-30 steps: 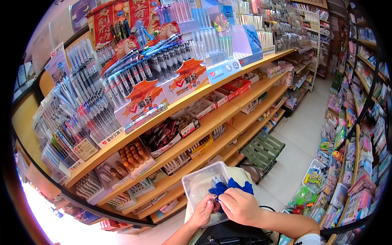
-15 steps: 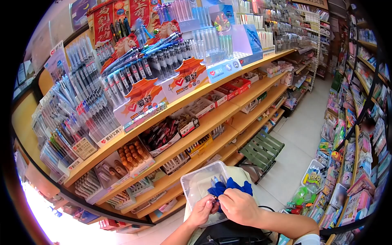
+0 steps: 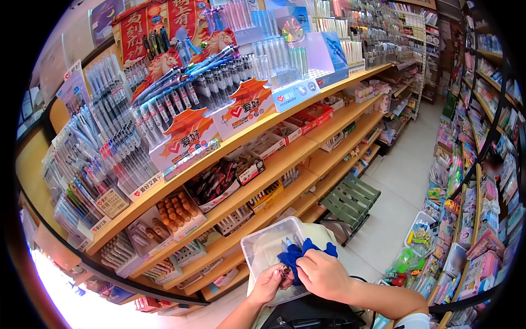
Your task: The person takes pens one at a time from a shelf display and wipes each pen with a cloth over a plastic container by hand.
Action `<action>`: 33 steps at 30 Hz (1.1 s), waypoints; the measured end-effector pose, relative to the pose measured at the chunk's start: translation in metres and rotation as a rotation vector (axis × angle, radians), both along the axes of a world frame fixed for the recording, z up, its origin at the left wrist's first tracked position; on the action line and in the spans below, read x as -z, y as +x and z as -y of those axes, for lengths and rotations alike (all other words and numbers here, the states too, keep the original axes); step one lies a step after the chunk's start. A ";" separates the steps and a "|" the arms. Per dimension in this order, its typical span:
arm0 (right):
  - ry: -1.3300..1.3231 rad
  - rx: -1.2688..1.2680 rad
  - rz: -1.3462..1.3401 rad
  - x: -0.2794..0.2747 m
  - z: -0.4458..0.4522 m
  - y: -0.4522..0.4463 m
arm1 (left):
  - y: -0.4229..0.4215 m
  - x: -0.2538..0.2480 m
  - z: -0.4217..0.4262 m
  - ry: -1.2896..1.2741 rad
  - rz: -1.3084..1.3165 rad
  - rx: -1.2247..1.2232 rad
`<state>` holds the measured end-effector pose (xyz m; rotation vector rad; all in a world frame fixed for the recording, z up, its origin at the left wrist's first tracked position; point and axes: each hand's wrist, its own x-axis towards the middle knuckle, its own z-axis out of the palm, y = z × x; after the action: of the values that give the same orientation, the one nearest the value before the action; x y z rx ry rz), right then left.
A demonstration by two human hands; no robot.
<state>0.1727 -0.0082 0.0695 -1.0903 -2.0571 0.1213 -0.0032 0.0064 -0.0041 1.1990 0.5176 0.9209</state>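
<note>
My left hand [image 3: 268,284] is closed on a small dark, shiny item [image 3: 285,271] whose exact kind I cannot make out. Right beside it, my right hand [image 3: 324,275] pinches a blue cloth [image 3: 307,254], which bunches up around its fingers. Both hands are over a clear plastic box [image 3: 253,253] on the lap. A few pens [image 3: 289,241] stick up in the box behind the cloth. The fingertips of my right hand are partly hidden by the cloth.
Wooden shelves [image 3: 296,152] with pens and boxes run along the left and ahead. A green folding stool [image 3: 350,202] stands beyond the box. A black bag [image 3: 312,315] lies against the body. Stocked racks [image 3: 471,230] line the right side of the tiled floor [image 3: 397,164].
My right hand has drawn slightly apart from the small item in my left hand, which shows more now. The whole view has shifted a little.
</note>
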 end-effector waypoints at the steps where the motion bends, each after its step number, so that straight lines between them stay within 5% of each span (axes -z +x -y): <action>1: 0.002 -0.007 -0.019 -0.003 0.001 0.001 | 0.000 0.000 0.000 0.001 -0.005 0.001; 18: -0.019 -0.118 -0.059 -0.016 0.005 0.000 | 0.003 -0.002 0.003 0.032 -0.001 -0.048; 33: 0.004 -0.025 -0.022 -0.008 0.003 0.000 | 0.006 0.011 0.004 0.335 -0.251 -0.263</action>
<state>0.1724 -0.0108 0.0775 -1.0569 -2.0513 0.1415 0.0029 0.0022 -0.0152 1.5888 0.7560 1.1169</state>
